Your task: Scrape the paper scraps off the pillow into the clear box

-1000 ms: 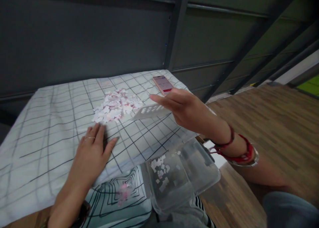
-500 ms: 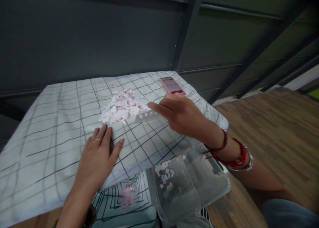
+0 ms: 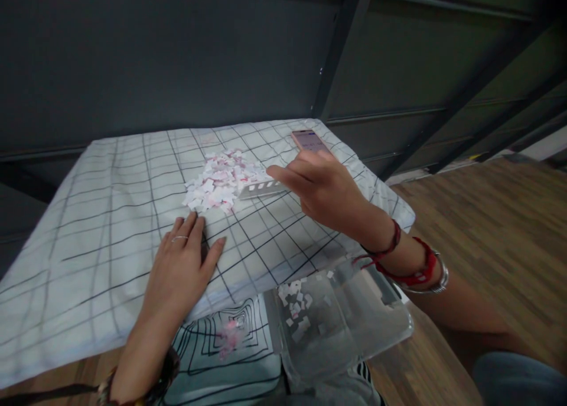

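Head view: right grip pinches slotted white piece, left grip lies spread, phone text illegible.

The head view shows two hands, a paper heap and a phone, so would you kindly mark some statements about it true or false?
1. The heap of paper scraps lies on the gridded cloth. True.
2. The left hand is raised high above the cloth. False: it rests on it.
3. The right hand holds a white slotted piece. True.
4. The clear container has nothing in it. False: small paper bits lie inside.
5. The phone lies on the cloth. True.
6. Nothing is worn on the right arm. False: it wears a red bracelet.
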`<state>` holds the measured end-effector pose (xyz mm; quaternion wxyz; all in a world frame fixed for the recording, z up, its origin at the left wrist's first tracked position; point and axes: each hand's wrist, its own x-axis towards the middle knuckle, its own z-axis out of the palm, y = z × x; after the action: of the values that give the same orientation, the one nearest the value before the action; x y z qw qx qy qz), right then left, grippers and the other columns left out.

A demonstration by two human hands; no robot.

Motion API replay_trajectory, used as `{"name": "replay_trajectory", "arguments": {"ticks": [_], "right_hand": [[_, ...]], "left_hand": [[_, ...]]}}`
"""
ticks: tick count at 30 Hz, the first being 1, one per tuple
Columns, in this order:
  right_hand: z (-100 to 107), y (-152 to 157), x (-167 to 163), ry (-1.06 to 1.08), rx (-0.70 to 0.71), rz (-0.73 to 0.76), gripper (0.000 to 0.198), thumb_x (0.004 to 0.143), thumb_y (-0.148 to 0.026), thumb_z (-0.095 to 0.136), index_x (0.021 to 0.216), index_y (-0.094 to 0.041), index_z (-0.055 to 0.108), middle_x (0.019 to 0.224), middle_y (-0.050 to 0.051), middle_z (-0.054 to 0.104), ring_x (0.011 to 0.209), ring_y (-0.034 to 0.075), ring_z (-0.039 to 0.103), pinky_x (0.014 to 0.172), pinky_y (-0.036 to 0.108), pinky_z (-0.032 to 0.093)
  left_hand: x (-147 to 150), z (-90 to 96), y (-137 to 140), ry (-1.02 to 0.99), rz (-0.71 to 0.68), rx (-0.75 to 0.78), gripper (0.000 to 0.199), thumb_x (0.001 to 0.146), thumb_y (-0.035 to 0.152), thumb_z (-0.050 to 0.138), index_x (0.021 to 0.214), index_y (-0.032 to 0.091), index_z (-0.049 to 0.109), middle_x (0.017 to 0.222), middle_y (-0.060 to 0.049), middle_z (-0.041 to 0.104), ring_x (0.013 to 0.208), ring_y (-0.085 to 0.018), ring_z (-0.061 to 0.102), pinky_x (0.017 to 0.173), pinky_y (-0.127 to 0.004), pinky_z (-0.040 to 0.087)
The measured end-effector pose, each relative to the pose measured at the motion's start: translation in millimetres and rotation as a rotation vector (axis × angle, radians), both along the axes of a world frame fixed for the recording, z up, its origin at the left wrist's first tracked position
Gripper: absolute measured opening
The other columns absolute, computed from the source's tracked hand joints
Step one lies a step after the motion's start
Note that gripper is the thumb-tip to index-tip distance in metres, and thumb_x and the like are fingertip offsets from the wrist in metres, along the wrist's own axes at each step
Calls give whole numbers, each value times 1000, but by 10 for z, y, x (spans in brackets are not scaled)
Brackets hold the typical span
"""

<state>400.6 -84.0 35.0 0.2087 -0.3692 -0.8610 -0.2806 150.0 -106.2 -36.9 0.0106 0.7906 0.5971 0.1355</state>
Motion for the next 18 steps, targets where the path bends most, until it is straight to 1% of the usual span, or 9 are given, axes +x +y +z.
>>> {"name": "replay_trajectory", "arguments": {"ticks": [3, 6, 11, 14, 16, 18], "right_hand": [[-22, 32, -45, -24, -45, -20, 35, 89, -4, 29, 109, -15, 55, 70, 2, 53, 72, 17, 40, 60, 32, 26], [-37, 10, -69, -33, -78, 11, 36, 89, -2, 27, 107, -16, 55, 72, 2, 53, 72, 16, 40, 61, 32, 27], [-36, -68, -41, -4, -32, 71, 38, 90, -2, 25, 110, -15, 54, 79, 2, 57, 75, 15, 42, 64, 32, 28], [-42, -64, -50, -16, 1, 110, 37, 90, -2, 25, 105, -15, 56, 77, 2, 58, 75, 15, 43, 63, 32, 28], [-47, -68, -48, -20, -5, 125, 36, 90, -2, 26, 101, -15, 58, 75, 2, 57, 74, 15, 43, 63, 32, 28], [-50, -92, -26, 2, -27, 126, 36, 90, -2, 27, 102, -16, 58, 76, 2, 57, 74, 14, 44, 65, 31, 30]], "left_hand": [[-4, -3, 3, 4, -10, 7, 74, 90, 54, 21, 131, -3, 45, 143, -23, 41, 135, -36, 31, 111, -48, 27], [-6, -10, 2, 0, -11, 14, 73, 90, 53, 22, 131, -3, 45, 142, -22, 41, 135, -36, 32, 111, -48, 27], [2, -5, -1, -7, -1, 10, 70, 90, 52, 24, 131, -1, 45, 142, -20, 43, 135, -36, 32, 111, -49, 27], [-1, 0, -1, -38, 7, 9, 68, 90, 52, 25, 130, 1, 47, 142, -20, 43, 135, -35, 32, 111, -50, 28], [-7, 1, 1, -80, 9, 22, 66, 90, 50, 25, 130, 2, 47, 143, -19, 42, 136, -34, 32, 111, -49, 28], [-14, 5, 2, -121, 0, 41, 64, 90, 48, 25, 128, 2, 48, 142, -19, 43, 136, -33, 32, 112, -48, 28]]}}
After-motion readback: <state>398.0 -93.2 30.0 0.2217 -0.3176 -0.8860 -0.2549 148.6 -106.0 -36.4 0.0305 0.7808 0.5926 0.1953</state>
